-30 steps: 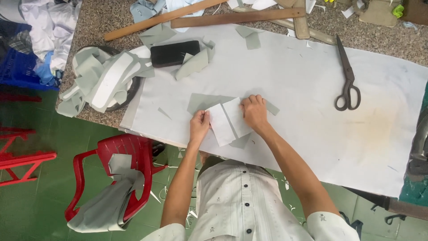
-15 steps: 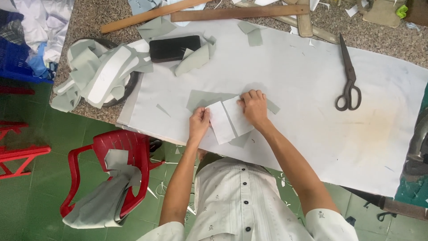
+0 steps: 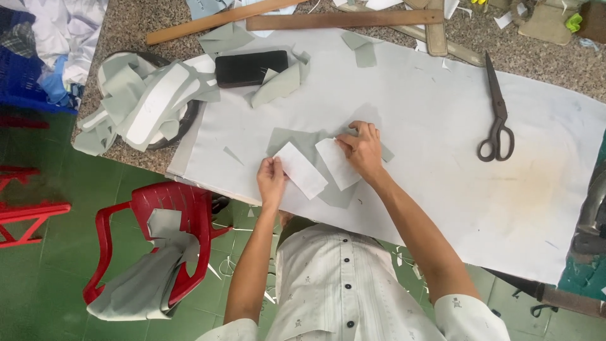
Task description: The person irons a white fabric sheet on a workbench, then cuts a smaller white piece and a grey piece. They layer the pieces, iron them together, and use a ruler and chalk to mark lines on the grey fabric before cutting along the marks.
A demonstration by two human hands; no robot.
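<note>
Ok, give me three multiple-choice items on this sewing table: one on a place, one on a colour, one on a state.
1. Where do the scissors lie?
A. right of the hands on the white sheet
B. on the chair
C. under the black case

2. What colour is the plastic chair?
A. blue
B. red
C. yellow

3. How is the left hand?
A. empty
B. gripping scissors
C. holding a white fabric piece

Answers: 1 A, the scissors rest far right on the sheet. 2 B, the chair's frame is red. 3 C, the fingers pinch the white piece's end.
</note>
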